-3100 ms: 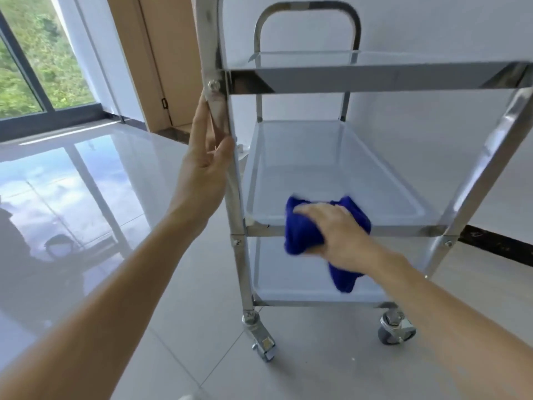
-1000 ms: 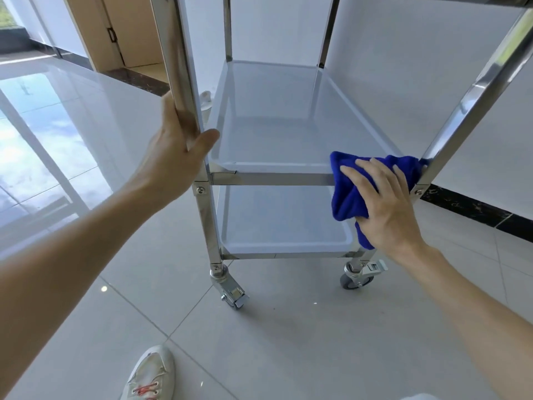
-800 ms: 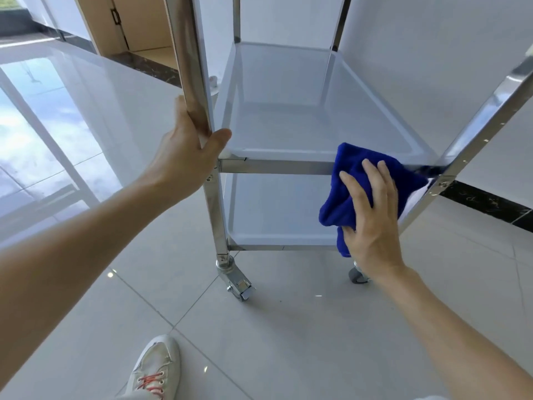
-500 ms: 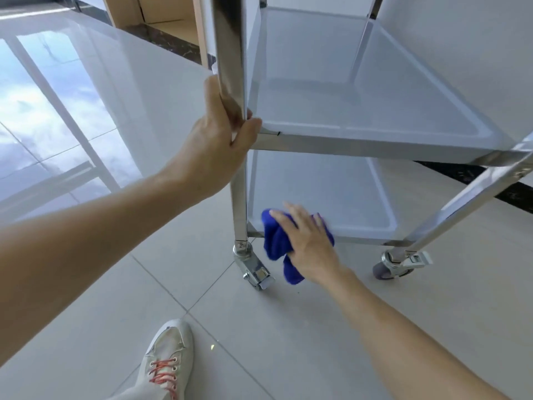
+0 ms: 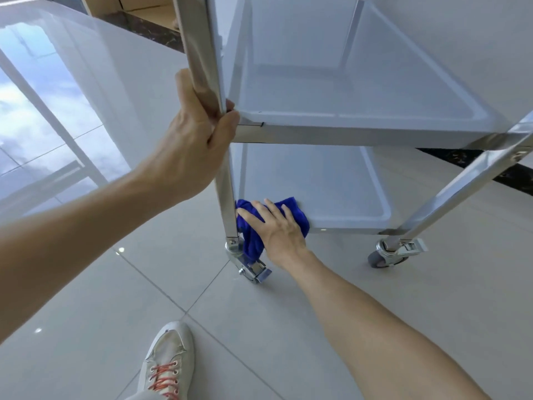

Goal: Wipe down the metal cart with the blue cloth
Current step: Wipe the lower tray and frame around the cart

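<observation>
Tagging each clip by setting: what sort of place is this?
Likely a bright indoor room, exact kind unclear: glossy tiled floor mirroring a window frame, plain white wall with dark skirting, wheeled metal cart.

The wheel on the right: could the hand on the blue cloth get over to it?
Probably yes. The right hand presses the blue cloth at the bottom shelf's left corner, and only bare floor lies between it and the right wheel.
</observation>
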Motion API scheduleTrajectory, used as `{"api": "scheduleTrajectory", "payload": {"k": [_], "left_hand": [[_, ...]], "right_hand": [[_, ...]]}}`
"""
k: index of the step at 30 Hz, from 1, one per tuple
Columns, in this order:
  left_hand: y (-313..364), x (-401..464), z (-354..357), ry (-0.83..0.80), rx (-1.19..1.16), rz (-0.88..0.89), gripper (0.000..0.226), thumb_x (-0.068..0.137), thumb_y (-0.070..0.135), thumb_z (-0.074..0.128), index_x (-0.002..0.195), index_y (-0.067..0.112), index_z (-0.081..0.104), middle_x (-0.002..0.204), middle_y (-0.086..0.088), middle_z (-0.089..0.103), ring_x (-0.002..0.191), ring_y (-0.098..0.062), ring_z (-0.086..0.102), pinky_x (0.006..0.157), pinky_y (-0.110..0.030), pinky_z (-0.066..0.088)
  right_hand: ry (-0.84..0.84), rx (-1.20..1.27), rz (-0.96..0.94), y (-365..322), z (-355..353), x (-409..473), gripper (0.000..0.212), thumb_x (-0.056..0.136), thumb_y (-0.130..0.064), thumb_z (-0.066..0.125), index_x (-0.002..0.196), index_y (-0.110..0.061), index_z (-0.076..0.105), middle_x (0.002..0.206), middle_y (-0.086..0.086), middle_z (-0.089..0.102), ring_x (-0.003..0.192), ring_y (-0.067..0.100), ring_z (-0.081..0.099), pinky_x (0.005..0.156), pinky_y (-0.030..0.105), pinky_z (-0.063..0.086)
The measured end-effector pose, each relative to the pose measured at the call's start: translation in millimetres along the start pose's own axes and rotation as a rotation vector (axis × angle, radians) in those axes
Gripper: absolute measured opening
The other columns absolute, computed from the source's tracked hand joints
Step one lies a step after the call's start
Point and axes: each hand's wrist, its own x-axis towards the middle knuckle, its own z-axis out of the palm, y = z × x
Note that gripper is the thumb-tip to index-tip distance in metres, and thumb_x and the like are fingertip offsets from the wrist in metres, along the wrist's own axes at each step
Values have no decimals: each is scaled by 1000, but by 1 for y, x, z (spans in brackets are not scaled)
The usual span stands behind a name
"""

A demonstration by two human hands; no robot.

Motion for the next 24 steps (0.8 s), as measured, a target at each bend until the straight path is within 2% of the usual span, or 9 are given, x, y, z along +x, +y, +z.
{"api": "scheduleTrajectory", "payload": {"k": [2,3,5,7,11,14,18,21,24], "left_hand": [[0,-1,0,6,-2,-13,21,104,12,42,106,10,21,109,-20,62,80,15,55,67,1,37],[0,-2,0,7,-3,-22,20,104,14,42,106,14,22,110,-14,63,82,21,54,69,3,37],[0,-2,0,12,-5,-39,23,104,15,42,99,26,23,111,-8,63,84,26,53,69,5,36],[0,-1,1,16,2,-42,30,104,16,42,91,32,21,112,-7,62,84,28,52,69,6,35],[3,0,4,10,8,-30,33,104,12,42,89,32,20,116,-18,60,84,31,50,70,7,34],[5,0,8,1,14,-31,30,104,11,42,93,30,20,118,-23,59,84,30,50,70,7,35],[4,2,8,-15,6,-47,23,104,12,41,107,13,19,118,-22,60,82,27,53,69,4,39],[4,3,8,-16,23,-60,23,104,14,41,103,25,21,118,-19,61,74,24,52,65,4,37],[0,4,7,-12,51,-72,24,105,17,42,109,18,18,110,-6,60,70,23,52,60,4,36]], "right_hand": [[19,-35,22,28,-2,-14,94,86,0,61,159,-37,15,167,-2,15,155,23,11,124,48,12],[18,-68,47,46,-4,-24,94,86,-1,61,159,-38,14,167,-4,15,155,21,12,123,46,12],[-18,-144,133,91,-9,-50,101,81,-7,68,159,-39,11,167,-6,14,154,19,12,122,44,13],[-50,-170,241,135,-17,-78,117,69,-8,80,159,-36,12,166,-6,14,153,20,13,121,42,17],[-30,-146,367,170,-19,-98,109,75,9,67,160,-29,12,165,1,16,152,25,14,124,43,16],[-4,-143,402,147,-11,-84,101,79,4,65,160,-25,13,165,3,15,151,30,14,122,50,15],[29,-124,224,84,-5,-47,88,86,-7,56,160,-26,14,166,3,15,151,30,15,121,49,13],[18,-51,107,23,0,-11,87,89,-10,60,160,-28,14,166,3,14,152,31,11,122,54,11],[-19,21,46,-19,5,12,79,93,-14,60,158,-26,18,167,3,12,154,32,5,124,57,6]]}}
